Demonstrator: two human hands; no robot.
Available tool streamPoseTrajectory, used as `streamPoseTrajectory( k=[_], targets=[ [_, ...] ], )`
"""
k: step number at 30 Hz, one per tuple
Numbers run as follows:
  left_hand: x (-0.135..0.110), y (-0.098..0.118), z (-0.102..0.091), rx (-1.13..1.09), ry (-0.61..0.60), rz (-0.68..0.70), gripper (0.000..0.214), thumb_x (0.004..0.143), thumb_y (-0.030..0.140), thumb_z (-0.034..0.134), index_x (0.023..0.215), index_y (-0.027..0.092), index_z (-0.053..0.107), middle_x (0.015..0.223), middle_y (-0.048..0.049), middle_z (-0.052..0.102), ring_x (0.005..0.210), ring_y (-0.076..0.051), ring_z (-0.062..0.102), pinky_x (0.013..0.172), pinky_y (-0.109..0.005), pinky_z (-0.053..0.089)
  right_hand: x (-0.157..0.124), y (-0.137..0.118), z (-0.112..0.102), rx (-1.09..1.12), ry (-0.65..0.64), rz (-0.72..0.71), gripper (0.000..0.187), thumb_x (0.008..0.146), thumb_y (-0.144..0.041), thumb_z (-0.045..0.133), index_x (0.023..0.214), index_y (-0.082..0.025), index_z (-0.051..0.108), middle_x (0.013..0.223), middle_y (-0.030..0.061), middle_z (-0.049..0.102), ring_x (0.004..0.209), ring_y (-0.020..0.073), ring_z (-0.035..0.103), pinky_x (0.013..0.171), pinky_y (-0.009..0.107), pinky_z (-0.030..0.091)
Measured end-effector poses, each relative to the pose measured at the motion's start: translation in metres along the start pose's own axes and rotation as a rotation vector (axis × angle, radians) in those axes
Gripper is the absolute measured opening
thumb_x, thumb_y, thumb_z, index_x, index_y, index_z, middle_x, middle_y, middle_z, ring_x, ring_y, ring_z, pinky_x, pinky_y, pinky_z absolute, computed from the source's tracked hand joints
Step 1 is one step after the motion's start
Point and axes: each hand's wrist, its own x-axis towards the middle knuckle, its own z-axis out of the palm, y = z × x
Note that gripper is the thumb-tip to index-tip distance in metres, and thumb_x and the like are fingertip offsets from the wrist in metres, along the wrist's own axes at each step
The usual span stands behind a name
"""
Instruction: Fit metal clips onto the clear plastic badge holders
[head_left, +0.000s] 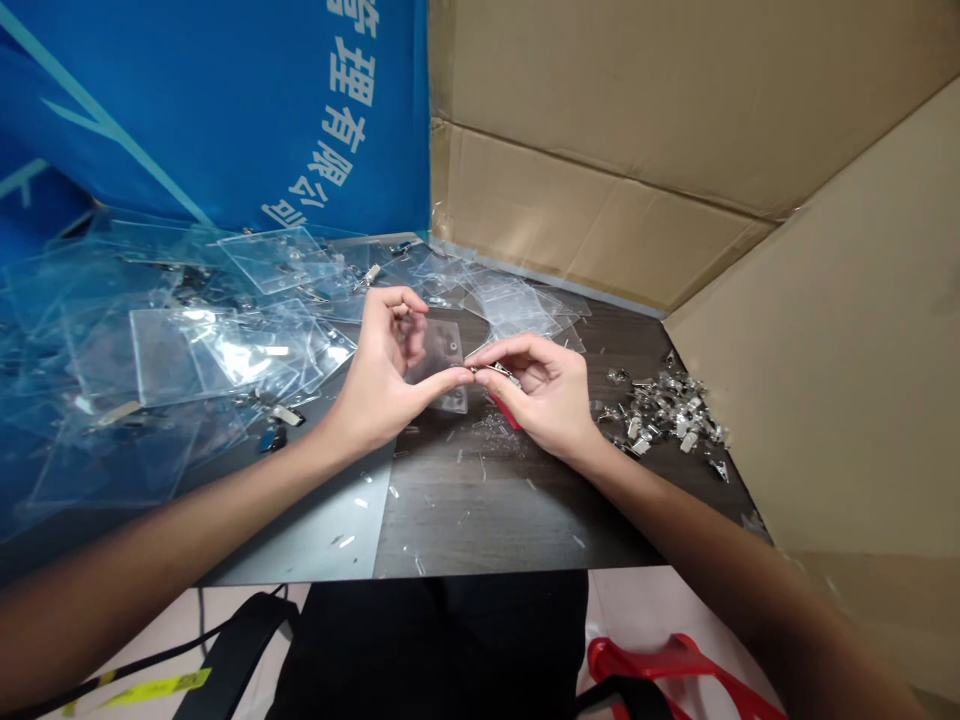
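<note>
A clear plastic badge holder (450,345) with a punched hole near its edge is at my left hand (386,375). The left thumb crosses over it and the fingers curl above; part of the holder is hidden behind them. My right hand (544,390) pinches a small metal badge clip (504,374) between thumb and fingers. Its fingertips meet my left thumb tip at the clip's end, beside the holder's edge; the exact contact there is too small to make out. Under the right hand a red object (504,411) shows, mostly covered.
Many clear badge holders (169,355), some with clips, are heaped at left. More clear sleeves (517,305) lie at the back. Metal clips (675,410) form a pile at right. Small clear slivers (465,517) litter the dark table (510,535). Cardboard (585,210) stands behind.
</note>
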Motion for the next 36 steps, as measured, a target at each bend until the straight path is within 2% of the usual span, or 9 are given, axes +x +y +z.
streamPoseTrajectory(
  k=[4,7,13,18,22,26,28,31,36],
  targets=[
    [0.001,0.002,0.002,-0.079,-0.026,0.0,0.091,0.075,0.052,0.101,0.14,0.036,0.04,0.119,-0.0039,0.054,0.086,-0.015,0.058,0.071,-0.03,0.053,-0.002,0.003,0.001,-0.101,0.007,-0.111,0.005,0.098,-0.03,0.08,0.099,-0.027,0.077,0.101,0.0053,0.082,0.1,0.0236,0.079,0.098,0.045,0.067],
    [0.001,0.015,0.0,-0.136,-0.05,-0.047,0.093,0.074,0.045,0.102,0.141,0.036,0.039,0.118,-0.0029,0.059,0.073,-0.01,0.053,0.065,-0.029,0.051,-0.005,0.004,0.003,-0.136,0.012,-0.152,0.005,0.1,-0.026,0.074,0.098,-0.027,0.07,0.102,0.0054,0.079,0.101,0.0234,0.077,0.098,0.044,0.065],
    [-0.007,0.037,0.002,-0.18,-0.112,-0.061,0.066,0.085,0.032,0.092,0.133,0.03,0.047,0.091,0.0021,0.065,0.073,-0.015,0.064,0.063,-0.031,0.052,-0.008,0.0,0.001,-0.246,-0.06,-0.244,0.02,0.103,-0.018,0.065,0.089,-0.029,0.054,0.103,0.0053,0.078,0.101,0.0228,0.075,0.093,0.042,0.063],
    [-0.013,0.037,0.004,-0.126,-0.095,-0.017,0.056,0.09,0.032,0.088,0.132,0.027,0.052,0.09,0.0012,0.069,0.073,-0.016,0.068,0.06,-0.031,0.054,-0.007,-0.004,0.001,-0.265,-0.049,-0.216,0.028,0.103,-0.021,0.067,0.086,-0.029,0.046,0.102,0.0049,0.078,0.099,0.0233,0.076,0.093,0.044,0.062],
    [-0.009,0.033,-0.003,0.026,-0.074,0.143,0.032,0.095,0.027,0.084,0.119,0.024,0.064,0.094,-0.0017,0.073,0.075,-0.015,0.066,0.064,-0.03,0.053,-0.007,0.001,0.0,-0.244,-0.013,-0.2,0.019,0.104,-0.024,0.071,0.093,-0.029,0.056,0.107,0.0047,0.08,0.104,0.0242,0.078,0.099,0.047,0.062],
    [-0.001,0.028,-0.011,0.162,-0.133,0.259,0.014,0.098,0.026,0.082,0.105,0.022,0.07,0.093,-0.0023,0.074,0.078,-0.015,0.063,0.071,-0.03,0.053,-0.004,0.005,-0.002,-0.302,-0.011,-0.19,0.007,0.102,-0.024,0.072,0.103,-0.028,0.067,0.126,0.0079,0.08,0.116,0.0258,0.077,0.102,0.048,0.064],
    [0.003,0.026,-0.014,0.178,-0.172,0.249,0.015,0.099,0.031,0.082,0.103,0.022,0.07,0.094,-0.0035,0.074,0.08,-0.017,0.064,0.075,-0.032,0.054,-0.002,0.006,-0.003,-0.319,-0.012,-0.196,0.011,0.1,-0.023,0.074,0.109,-0.028,0.07,0.135,0.0087,0.078,0.118,0.0261,0.076,0.1,0.047,0.066],
    [0.01,0.022,-0.017,0.154,-0.227,0.193,0.025,0.097,0.039,0.084,0.107,0.021,0.07,0.095,-0.0048,0.074,0.082,-0.019,0.065,0.078,-0.033,0.056,0.0,0.008,-0.005,-0.345,-0.011,-0.202,0.024,0.096,-0.019,0.075,0.118,-0.028,0.071,0.14,0.009,0.074,0.108,0.0234,0.078,0.101,0.047,0.067],
    [0.033,0.018,-0.038,0.096,-0.28,0.064,0.05,0.083,0.049,0.094,0.118,0.021,0.07,0.105,-0.0067,0.073,0.082,-0.018,0.066,0.078,-0.034,0.061,0.004,0.018,-0.006,-0.438,0.009,-0.17,0.036,0.092,-0.016,0.073,0.126,-0.026,0.07,0.133,0.0095,0.07,0.103,0.0214,0.078,0.091,0.041,0.067]
  ],
)
